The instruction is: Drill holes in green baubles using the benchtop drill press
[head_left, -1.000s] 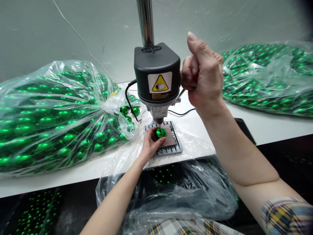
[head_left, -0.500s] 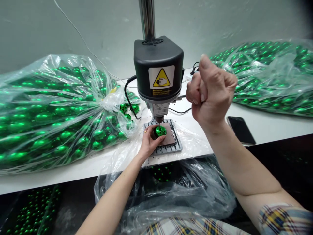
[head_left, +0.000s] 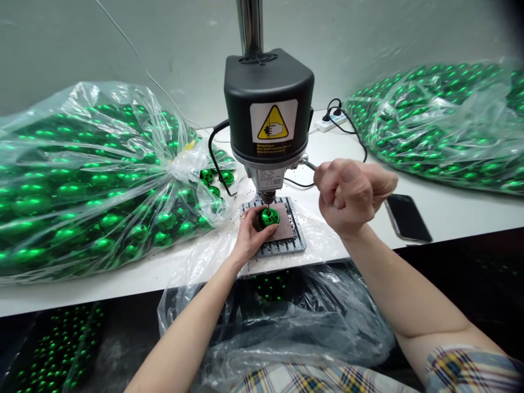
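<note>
A small black bench drill (head_left: 268,106) stands on the white table (head_left: 135,275). Its bit touches the top of a shiny green ball (head_left: 269,216) on the brown pad of the drill's base plate (head_left: 286,245). My left hand (head_left: 249,234) pinches that ball from the left side. My right hand (head_left: 352,194) is a fist closed round the drill's feed lever (head_left: 309,165), low beside the drill head.
A large clear bag of green balls (head_left: 82,180) lies left of the drill, another such bag (head_left: 442,120) at the right. A dark phone (head_left: 407,218) lies by my right wrist. An open plastic bag (head_left: 286,322) with green balls hangs below the table edge. A power strip (head_left: 331,123) sits behind.
My right hand has swung the lever down from head height to beside the drill base, and the bit has come down onto the ball. My left hand has stayed on the ball.
</note>
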The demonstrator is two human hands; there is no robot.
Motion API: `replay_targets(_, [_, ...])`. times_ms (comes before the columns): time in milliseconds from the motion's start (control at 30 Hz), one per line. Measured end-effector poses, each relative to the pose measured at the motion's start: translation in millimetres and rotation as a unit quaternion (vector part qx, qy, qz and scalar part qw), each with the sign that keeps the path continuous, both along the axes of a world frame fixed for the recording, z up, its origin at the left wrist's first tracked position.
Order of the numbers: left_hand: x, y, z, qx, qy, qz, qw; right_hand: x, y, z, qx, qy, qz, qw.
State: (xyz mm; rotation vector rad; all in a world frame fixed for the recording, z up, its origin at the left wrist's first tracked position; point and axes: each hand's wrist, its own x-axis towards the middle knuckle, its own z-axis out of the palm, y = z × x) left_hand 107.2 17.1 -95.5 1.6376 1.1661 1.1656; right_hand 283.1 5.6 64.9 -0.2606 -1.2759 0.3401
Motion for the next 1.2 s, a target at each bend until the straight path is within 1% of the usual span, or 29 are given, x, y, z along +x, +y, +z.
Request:
replay_targets(167, [0,0,2.1,-0.001,0.002,0.001,1.000,4,6,-16.3,0.055,-0.033,-0.020,0.998])
replay_targets(300, [0,-1,1.1,-0.001,-0.008,0.000,1.000,7,9,-30.8,0.096,-0.048,-0.020,0.994])
replay_targets(367, [0,-1,-1.3,-0.009,-0.018,0.000,1.000,8,9,-37.6,0.105,-0.076,-0.013,0.991])
replay_targets(433, [0,-1,-4.2,-0.013,-0.030,-0.001,0.999,8,7,-38.1,0.104,-0.089,-0.008,0.991])
replay_targets(467, [0,0,-5.3,-0.013,-0.034,-0.001,0.999,7,6,-34.1,0.096,-0.080,-0.010,0.992])
replay_targets(533, [1,1,-6.1,-0.015,-0.035,-0.003,0.999,3,7,-16.3,0.064,-0.035,-0.018,0.997])
replay_targets(633, [4,-2,-0.1,-0.028,-0.028,0.003,0.999,-3,16,26.1,-0.019,0.039,-0.022,0.999])
replay_targets(700, [4,-13,9.5,-0.021,-0.015,0.035,0.999,-4,27,51.4,-0.080,0.061,-0.005,0.995])
replay_targets(733, [2,-23,15.5,-0.009,0.004,0.056,0.998,-3,33,60.0,-0.128,0.051,0.007,0.990])
replay_targets(767, [-1,-35,21.8,0.005,0.030,0.068,0.997,-2,38,65.6,-0.160,0.040,0.015,0.986])
replay_targets(800, [-5,-49,27.9,0.019,0.064,0.061,0.996,0,43,68.3,-0.180,0.028,0.020,0.983])
replay_targets(833, [-10,-63,33.4,0.027,0.102,0.023,0.994,1,46,68.7,-0.189,0.018,0.022,0.982])
replay_targets(867, [-15,-78,38.0,0.028,0.142,-0.044,0.989,3,49,67.6,-0.184,0.013,0.023,0.983])
replay_targets(900, [-20,-91,41.6,0.025,0.185,-0.122,0.975,3,50,65.7,-0.175,0.011,0.025,0.984])
replay_targets(933, [-24,-103,44.3,0.022,0.226,-0.196,0.954,4,51,63.8,-0.167,0.015,0.030,0.985])
replay_targets(967, [-29,-111,46.2,0.020,0.262,-0.253,0.931,3,50,62.3,-0.161,0.026,0.034,0.986])
replay_targets(1000, [-32,-116,47.8,0.022,0.286,-0.291,0.913,2,50,61.5,-0.161,0.040,0.038,0.985])
replay_targets(1033, [-36,-116,49.6,0.027,0.294,-0.305,0.906,1,49,61.3,-0.162,0.055,0.040,0.984])
replay_targets(1067, [-40,-111,51.8,0.036,0.284,-0.291,0.913,0,48,61.5,-0.165,0.065,0.040,0.983])
replay_targets(1100, [-44,-102,54.8,0.046,0.265,-0.247,0.931,-1,48,62.1,-0.167,0.072,0.040,0.983])
replay_targets(1133, [-49,-87,58.4,0.053,0.246,-0.174,0.952,-2,47,62.8,-0.167,0.074,0.041,0.982])
replay_targets(1167, [-54,-67,62.5,0.057,0.230,-0.080,0.968,-3,46,63.4,-0.165,0.073,0.043,0.983])
replay_targets(1200, [-61,-44,66.7,0.058,0.227,0.029,0.972,-3,45,63.9,-0.161,0.074,0.046,0.983])
